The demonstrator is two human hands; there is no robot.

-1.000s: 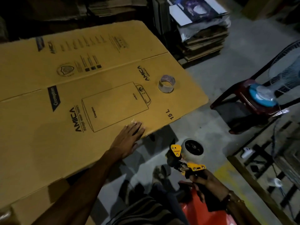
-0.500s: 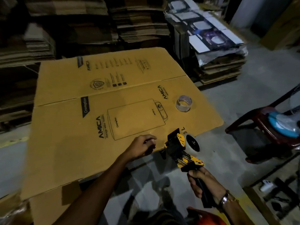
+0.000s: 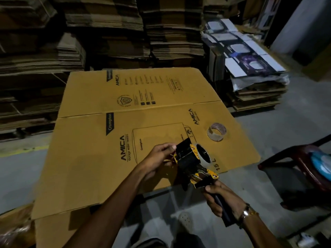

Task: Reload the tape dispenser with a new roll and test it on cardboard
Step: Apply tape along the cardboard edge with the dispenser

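Note:
A black and yellow tape dispenser [image 3: 192, 161] with a tape roll [image 3: 204, 154] on its hub is held over the near edge of a large flattened cardboard box [image 3: 100, 158]. My right hand [image 3: 222, 201] grips its black handle from below. My left hand [image 3: 157, 158] pinches the dispenser's front end beside the black flap. A nearly spent tape core [image 3: 216, 131] lies on the cardboard, farther right.
Tall stacks of flattened cartons [image 3: 107, 33] fill the back. A pile of printed white and purple boxes [image 3: 249, 65] stands at the back right. A dark red plastic chair [image 3: 304, 169] holding a blue thing is at the right. Grey concrete floor surrounds the cardboard.
My left hand left the cardboard and took hold of the dispenser's front. My right hand lifted the dispenser up over the cardboard's edge. The camera tilted up.

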